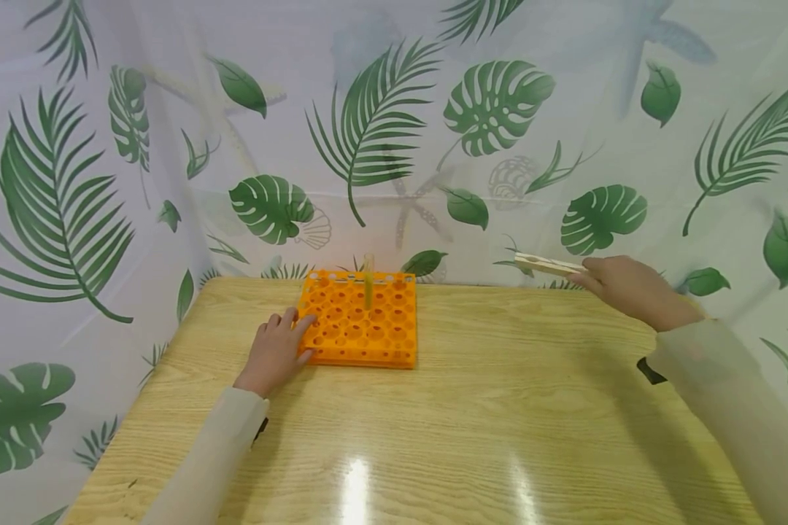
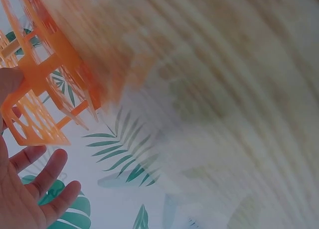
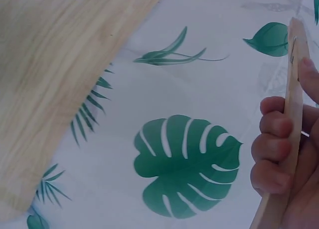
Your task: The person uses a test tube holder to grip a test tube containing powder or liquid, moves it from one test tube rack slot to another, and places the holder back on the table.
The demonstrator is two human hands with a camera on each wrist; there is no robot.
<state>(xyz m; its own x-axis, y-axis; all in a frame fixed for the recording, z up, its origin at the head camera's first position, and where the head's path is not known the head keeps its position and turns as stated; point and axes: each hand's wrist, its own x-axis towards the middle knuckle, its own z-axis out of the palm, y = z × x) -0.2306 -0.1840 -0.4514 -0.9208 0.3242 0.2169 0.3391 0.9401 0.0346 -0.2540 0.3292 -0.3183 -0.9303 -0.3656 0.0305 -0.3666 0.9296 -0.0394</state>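
An orange test tube rack [image 1: 357,343] stands on the table, and one test tube [image 1: 368,284] with a yellowish tint rises upright from a hole in it. My left hand [image 1: 277,351] holds the rack's left front corner between thumb and index finger. In the left wrist view, the other fingers of that left hand [image 2: 37,189] are spread beside the rack [image 2: 45,74]. Over at the right, my right hand [image 1: 637,288] grips a wooden test tube clamp [image 1: 545,264], raised above the table's back edge. Fingers curl round the clamp [image 3: 294,94] in the right wrist view; a small metal spring shows near its tip.
The wood-grain table [image 1: 499,408] reaches back to a white curtain [image 1: 394,219] printed with green leaves. This curtain also closes off the left and right sides. Light glares on the table's front part.
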